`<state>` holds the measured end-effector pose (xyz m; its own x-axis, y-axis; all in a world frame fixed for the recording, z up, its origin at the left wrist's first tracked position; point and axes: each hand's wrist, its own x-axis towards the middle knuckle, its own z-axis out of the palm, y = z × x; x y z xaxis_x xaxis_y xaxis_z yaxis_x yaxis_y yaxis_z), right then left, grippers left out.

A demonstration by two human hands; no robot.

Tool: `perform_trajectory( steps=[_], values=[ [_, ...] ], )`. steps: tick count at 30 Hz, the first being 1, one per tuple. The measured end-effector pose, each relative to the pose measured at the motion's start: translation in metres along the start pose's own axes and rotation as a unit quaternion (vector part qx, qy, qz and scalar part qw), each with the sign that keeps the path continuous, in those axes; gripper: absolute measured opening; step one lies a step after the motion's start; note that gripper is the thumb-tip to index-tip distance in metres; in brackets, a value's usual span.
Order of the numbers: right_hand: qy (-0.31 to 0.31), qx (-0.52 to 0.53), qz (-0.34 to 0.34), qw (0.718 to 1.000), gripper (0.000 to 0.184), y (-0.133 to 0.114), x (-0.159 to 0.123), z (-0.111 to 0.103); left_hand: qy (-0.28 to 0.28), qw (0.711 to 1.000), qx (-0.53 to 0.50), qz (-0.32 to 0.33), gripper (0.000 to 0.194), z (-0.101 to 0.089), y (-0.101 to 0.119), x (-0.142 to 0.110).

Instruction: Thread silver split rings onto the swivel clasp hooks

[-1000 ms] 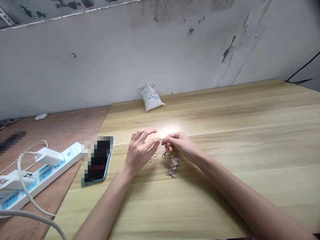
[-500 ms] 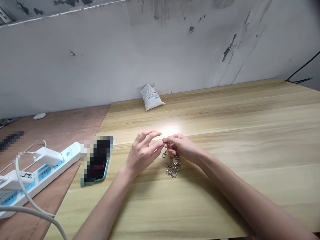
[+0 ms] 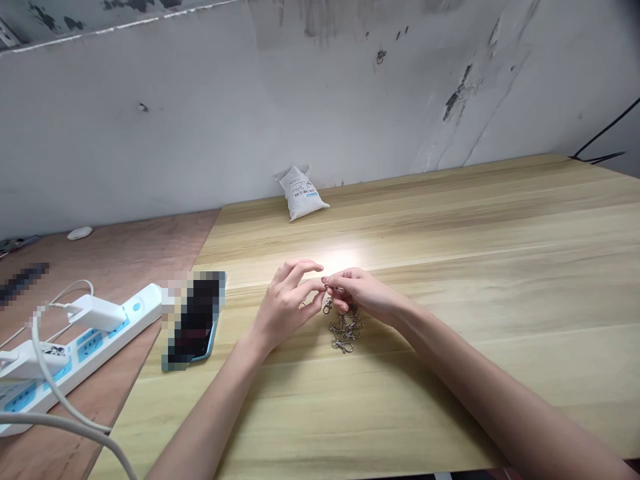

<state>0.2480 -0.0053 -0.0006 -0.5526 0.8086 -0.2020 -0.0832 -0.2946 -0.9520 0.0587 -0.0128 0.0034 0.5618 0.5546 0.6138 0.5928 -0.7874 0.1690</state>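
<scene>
My right hand [image 3: 354,288] pinches a small metal key ring between thumb and fingers, and most of the ring is hidden. The thumb and index finger of my left hand [image 3: 291,297] press together at the left side of the same ring, while its other fingers stay raised and curved. A silver lobster clasp [image 3: 327,305] hangs just under the meeting fingertips. Below my right hand lies a small heap of similar metal clasps [image 3: 345,330] on the wooden tabletop [image 3: 450,267]. A little yellowish glint shows beside my left thumb, too small to name.
A white labelled plastic packet [image 3: 303,195] sits at the back by the wall. To the left lies a phone [image 3: 197,320], partly blurred out. A white power strip [image 3: 143,307] with plugs and cables [image 3: 55,393] occupies the reddish board.
The fingertips of both hands stay together at the ring and have barely moved. My left thumb has shifted slightly, and a yellowish glint now shows beside it.
</scene>
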Motion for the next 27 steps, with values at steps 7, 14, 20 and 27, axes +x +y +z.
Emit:
perform_trajectory(
  steps=[7, 14, 20, 27],
  values=[
    [-0.038, -0.048, -0.031, 0.998, 0.035, -0.002, -0.001, -0.001, 0.008, 0.999, 0.04, -0.028, 0.009, 0.0, -0.001, -0.001],
    [-0.056, -0.187, -0.086, 0.977, 0.029, 0.004, -0.001, -0.001, 0.081, 0.992, 0.044, -0.09, 0.007, -0.01, -0.009, 0.0],
    [0.046, -0.236, -0.175, 0.955, 0.03, 0.002, 0.001, 0.003, 0.082, 0.993, 0.043, -0.073, 0.009, -0.011, -0.01, 0.0],
    [-0.011, -0.229, -0.192, 0.954, 0.033, 0.001, 0.0, 0.0, 0.086, 0.994, 0.05, -0.037, 0.009, -0.01, -0.004, 0.0]
  ],
)
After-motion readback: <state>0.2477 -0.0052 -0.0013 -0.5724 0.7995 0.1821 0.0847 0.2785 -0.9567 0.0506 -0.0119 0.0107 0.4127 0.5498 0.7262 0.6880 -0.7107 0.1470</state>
